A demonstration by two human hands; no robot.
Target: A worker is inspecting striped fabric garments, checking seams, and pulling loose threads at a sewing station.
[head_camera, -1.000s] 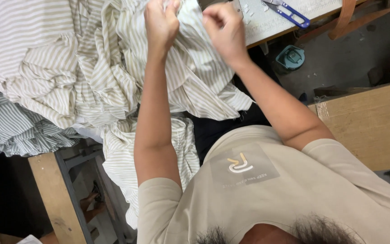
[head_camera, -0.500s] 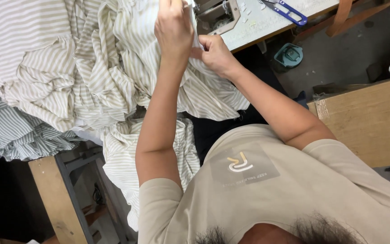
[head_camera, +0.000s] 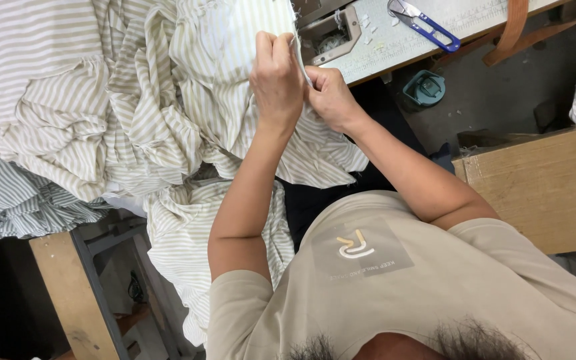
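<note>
Both hands pinched shut on striped fabric [head_camera: 235, 80], fingers together at its edge: left hand [head_camera: 276, 77] above, right hand [head_camera: 328, 97] just beside, touching. Fabric heaped left of the sewing table [head_camera: 395, 40], spilling over its edge. Blue snips [head_camera: 425, 21] on table, well right of hands. Cardboard box [head_camera: 541, 187] below table, at right.

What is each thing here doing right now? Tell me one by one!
Left hand: closed, pinching the striped cloth's edge.
Right hand: closed, gripping the same edge just beside the left.
Striped cloth: crumpled in heaps, one edge held up.
Snips: lying flat on the table, untouched.
Table: partly covered by cloth.
Teal pot: on the floor, upright.
Box: closed.
</note>
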